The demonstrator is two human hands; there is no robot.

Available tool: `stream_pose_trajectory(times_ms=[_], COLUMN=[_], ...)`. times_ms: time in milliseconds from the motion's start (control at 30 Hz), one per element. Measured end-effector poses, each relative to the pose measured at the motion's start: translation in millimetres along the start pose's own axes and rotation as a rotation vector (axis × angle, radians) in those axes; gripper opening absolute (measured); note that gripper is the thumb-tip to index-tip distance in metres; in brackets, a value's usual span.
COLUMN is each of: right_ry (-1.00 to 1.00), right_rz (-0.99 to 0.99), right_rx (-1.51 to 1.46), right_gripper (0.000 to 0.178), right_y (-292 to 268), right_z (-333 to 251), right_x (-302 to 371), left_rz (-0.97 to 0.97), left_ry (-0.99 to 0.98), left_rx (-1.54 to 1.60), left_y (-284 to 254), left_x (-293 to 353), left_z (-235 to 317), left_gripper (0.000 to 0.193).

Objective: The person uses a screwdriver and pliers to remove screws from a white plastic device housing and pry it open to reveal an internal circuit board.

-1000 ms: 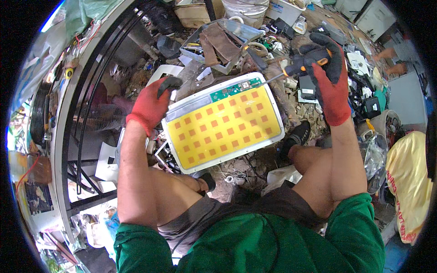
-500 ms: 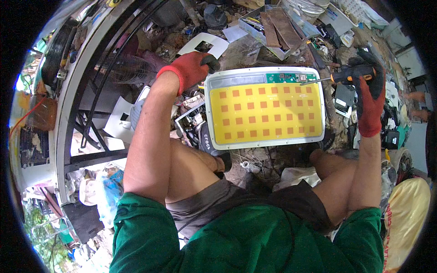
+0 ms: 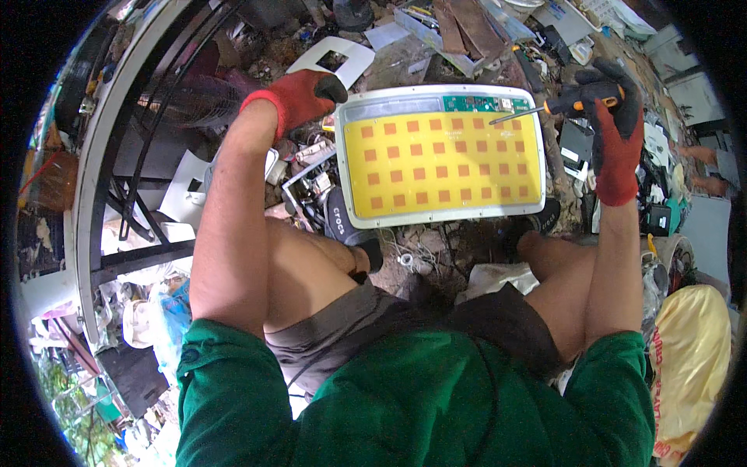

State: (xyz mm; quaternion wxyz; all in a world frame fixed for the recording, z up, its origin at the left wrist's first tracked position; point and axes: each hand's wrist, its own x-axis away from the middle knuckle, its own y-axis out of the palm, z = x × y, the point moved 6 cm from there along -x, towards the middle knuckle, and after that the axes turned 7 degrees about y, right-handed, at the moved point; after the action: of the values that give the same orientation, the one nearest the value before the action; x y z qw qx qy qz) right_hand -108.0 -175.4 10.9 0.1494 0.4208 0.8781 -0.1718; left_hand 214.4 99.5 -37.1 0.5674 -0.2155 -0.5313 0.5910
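Note:
In front of my shins stands a white-framed rectangular panel (image 3: 536,210). It carries a yellow sheet (image 3: 443,159) with rows of brownish squares. A green circuit board (image 3: 475,104) fills the right part of its upper edge. My left hand (image 3: 299,100), in a red glove with black fingertips, is closed at the panel's upper left corner. My right hand (image 3: 615,136), gloved alike, grips a screwdriver (image 3: 583,101) with a black and orange handle. Its shaft points left across the panel's right edge, with the tip over the top right of the yellow sheet; contact cannot be told.
Scrap parts lie all around on the ground. A white plate with a square hole (image 3: 333,64) lies beyond my left hand. A tray of scrap (image 3: 436,43) sits farther back. A metal frame (image 3: 58,233) rises at left, and a yellow sack (image 3: 691,366) lies at right.
The whole scene has shifted up and slightly left in view. Both hands keep their holds, and the screwdriver tip is now a little lower, over the yellow sheet rather than the circuit board.

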Motion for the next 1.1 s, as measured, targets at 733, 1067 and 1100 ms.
stream_pose_trajectory(times_ms=[733,1067,1100], right_ry=[0.356,0.444,0.461], right_rz=[-0.711,-0.784,-0.793], right_rx=[0.650,0.811,0.804], right_gripper=[0.051,0.104,0.105], right_y=[0,23,22], right_z=[61,75,77], right_x=[36,51,52], left_rz=[0.034,0.008,0.001], left_ry=[0.095,-0.020,-0.024], left_rx=[-0.355,-0.217,-0.213], left_y=[74,71,73], left_x=[-20,-43,-45], left_z=[144,146,149], left_gripper=[0.097,0.104,0.103])
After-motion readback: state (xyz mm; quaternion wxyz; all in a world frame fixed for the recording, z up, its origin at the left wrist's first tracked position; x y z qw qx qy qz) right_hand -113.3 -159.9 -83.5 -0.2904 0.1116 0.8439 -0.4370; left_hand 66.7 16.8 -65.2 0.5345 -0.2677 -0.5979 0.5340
